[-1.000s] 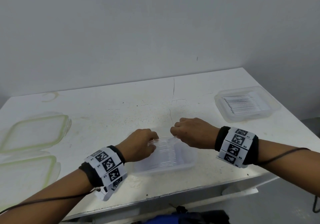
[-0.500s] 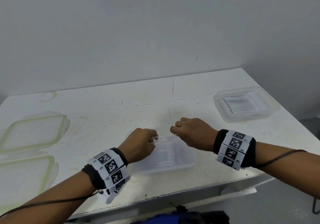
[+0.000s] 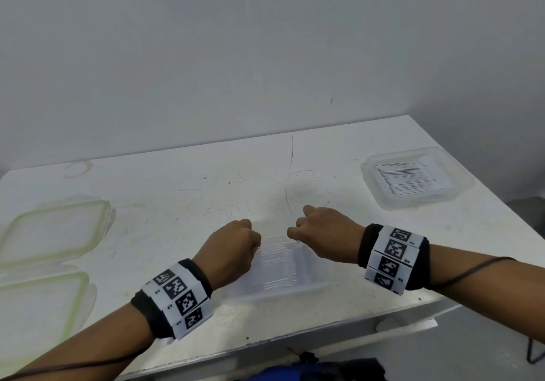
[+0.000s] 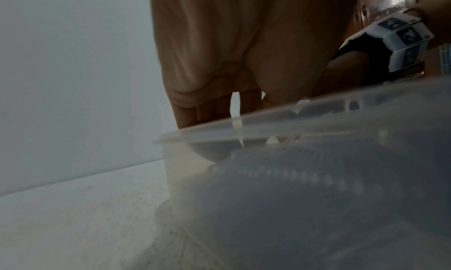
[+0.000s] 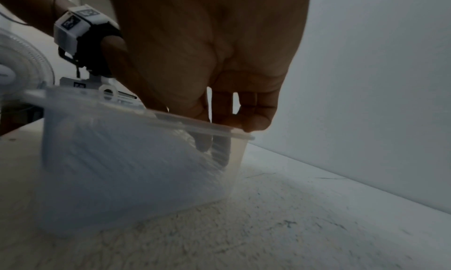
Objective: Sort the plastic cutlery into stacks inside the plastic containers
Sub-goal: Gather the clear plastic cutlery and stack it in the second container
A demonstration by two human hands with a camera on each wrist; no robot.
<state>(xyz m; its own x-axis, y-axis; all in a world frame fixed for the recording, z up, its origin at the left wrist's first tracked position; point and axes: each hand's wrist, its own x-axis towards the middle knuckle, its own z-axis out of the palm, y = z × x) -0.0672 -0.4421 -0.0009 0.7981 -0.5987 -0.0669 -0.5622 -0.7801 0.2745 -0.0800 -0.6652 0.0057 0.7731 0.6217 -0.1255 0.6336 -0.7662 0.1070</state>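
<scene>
A clear plastic container [image 3: 295, 290] sits near the table's front edge and holds a row of clear plastic cutlery [image 3: 280, 265]. My left hand [image 3: 256, 242] curls down over its far left end. My right hand [image 3: 295, 232] curls down over its far right end. In the left wrist view the left hand [image 4: 231, 104] dips its fingers and thumb behind the rim [image 4: 280, 114]. In the right wrist view the right hand [image 5: 214, 123] has fingers inside the wall [image 5: 122, 158], against the cutlery, with the little finger on the rim. Both seem to pinch the stack's far end.
A second clear container [image 3: 380, 195] at the right rear holds a stack of white cutlery [image 3: 413, 178]. Two green-rimmed lids [image 3: 53, 230] [image 3: 38, 307] lie at the table's left. The table's front edge [image 3: 265, 342] runs just below my wrists.
Both hands stay at the near container's far end. The left hand has shifted slightly left, so the gap between the two hands is wider.
</scene>
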